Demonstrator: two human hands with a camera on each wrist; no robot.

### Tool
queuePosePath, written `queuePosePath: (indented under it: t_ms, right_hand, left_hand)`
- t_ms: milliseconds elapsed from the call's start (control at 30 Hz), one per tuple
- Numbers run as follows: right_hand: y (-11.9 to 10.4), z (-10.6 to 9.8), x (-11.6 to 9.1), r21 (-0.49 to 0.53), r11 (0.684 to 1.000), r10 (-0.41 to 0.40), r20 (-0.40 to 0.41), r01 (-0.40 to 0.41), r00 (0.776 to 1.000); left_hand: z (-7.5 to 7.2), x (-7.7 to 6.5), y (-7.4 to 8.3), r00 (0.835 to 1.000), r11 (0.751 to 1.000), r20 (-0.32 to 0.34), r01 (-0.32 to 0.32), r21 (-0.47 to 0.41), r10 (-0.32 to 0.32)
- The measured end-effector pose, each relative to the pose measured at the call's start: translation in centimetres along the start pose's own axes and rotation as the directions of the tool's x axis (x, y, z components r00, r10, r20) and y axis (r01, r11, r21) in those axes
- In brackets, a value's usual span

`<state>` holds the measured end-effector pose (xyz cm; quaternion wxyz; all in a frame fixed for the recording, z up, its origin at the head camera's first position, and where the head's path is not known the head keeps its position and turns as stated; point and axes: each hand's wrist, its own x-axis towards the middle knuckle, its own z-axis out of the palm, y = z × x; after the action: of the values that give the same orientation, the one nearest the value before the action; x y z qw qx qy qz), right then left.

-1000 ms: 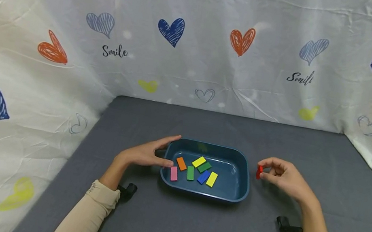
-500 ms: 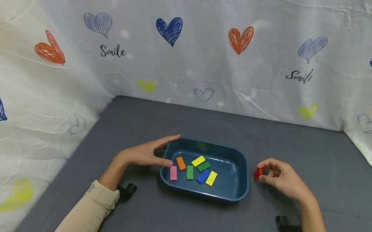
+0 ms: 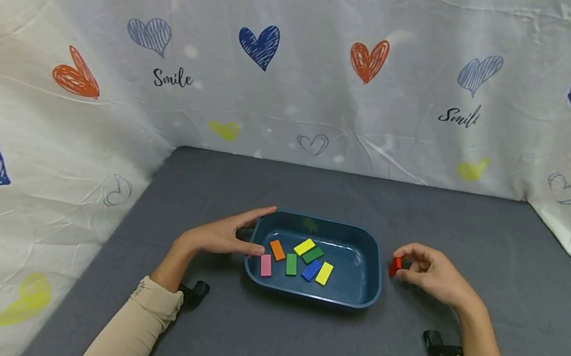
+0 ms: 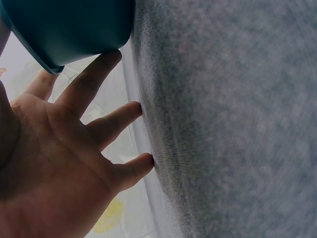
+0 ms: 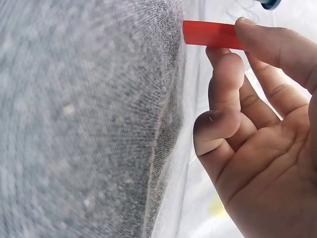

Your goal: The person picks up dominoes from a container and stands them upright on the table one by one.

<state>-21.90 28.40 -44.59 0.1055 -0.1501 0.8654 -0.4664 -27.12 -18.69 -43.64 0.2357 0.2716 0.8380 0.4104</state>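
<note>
A small red block point(image 3: 395, 266) stands on edge on the grey table cloth point(image 3: 292, 343), just right of the blue tray point(image 3: 367, 280), pinched between the thumb and fingers of the right hand point(image 3: 431, 273). The left hand point(image 3: 222, 233) rests against the tray's left end, fingers straight and relaxed. Inside the tray lie pink, orange, green, yellow and blue blocks point(image 3: 300, 259).

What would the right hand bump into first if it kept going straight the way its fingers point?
Probably the tray. The right hand, pinching a red block, points left at the tray's near wall across bare cloth; depth is hard to judge.
</note>
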Motion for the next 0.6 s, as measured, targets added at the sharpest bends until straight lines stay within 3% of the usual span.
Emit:
queuePosePath:
  t_ms: [600]
  right_hand:
    - [-0.22,0.09,-0.03,0.005,1.000,-0.008,-0.004,0.008,1.000]
  left_hand:
    - [0.05,0.03,0.00,1.000,1.000,-0.008,0.010,-0.007,-0.010]
